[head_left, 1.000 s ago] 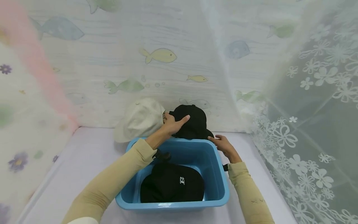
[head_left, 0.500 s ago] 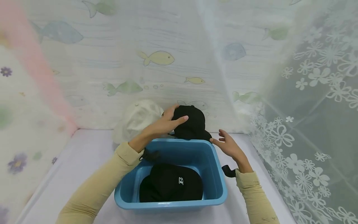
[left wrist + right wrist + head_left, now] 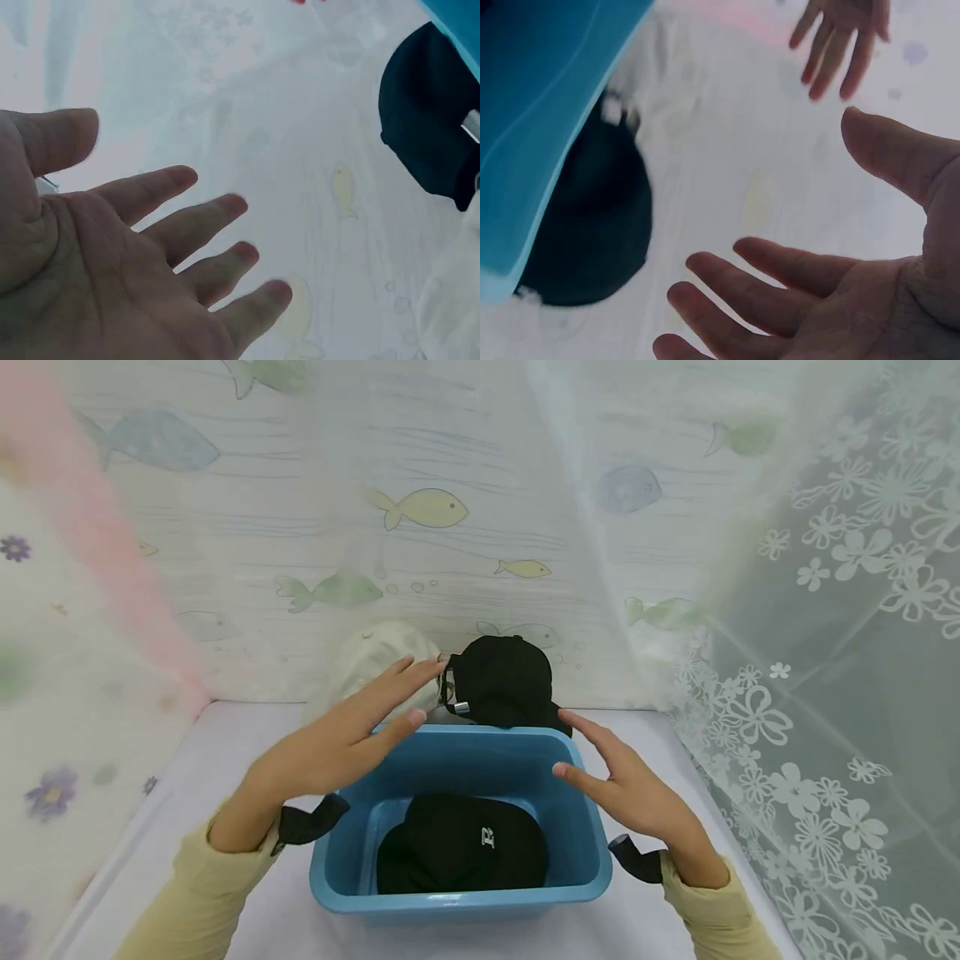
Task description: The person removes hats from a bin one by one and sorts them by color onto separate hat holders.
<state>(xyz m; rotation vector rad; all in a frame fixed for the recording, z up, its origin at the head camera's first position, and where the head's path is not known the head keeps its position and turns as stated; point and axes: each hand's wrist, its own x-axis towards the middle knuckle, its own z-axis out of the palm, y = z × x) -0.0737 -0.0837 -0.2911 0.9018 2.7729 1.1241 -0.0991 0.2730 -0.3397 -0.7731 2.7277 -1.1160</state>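
Note:
A blue plastic tub (image 3: 577,847) stands on the white table with a black cap (image 3: 461,852) lying inside it. Behind the tub's far rim a second black cap (image 3: 501,681) leans against the fish-patterned backdrop, with a cream cap (image 3: 371,664) to its left. My left hand (image 3: 341,739) hovers above the tub's left rim, fingers straight, holding nothing. My right hand (image 3: 626,785) hovers over the right rim, also flat and empty. The left wrist view shows the open palm (image 3: 112,255) and the black cap (image 3: 431,135). The right wrist view shows the right palm (image 3: 832,300), the tub (image 3: 540,112) and black cap (image 3: 592,225).
A fish-print backdrop (image 3: 420,510) closes the back. White flowered lace (image 3: 825,693) hangs along the right side and a flower-print sheet (image 3: 52,735) along the left. Bare table surface (image 3: 217,768) shows on both sides of the tub.
My left hand let go of the black cap behind the tub and drew back toward me with fingers spread. My right hand also pulled back from the far rim. The cap stays leaning there.

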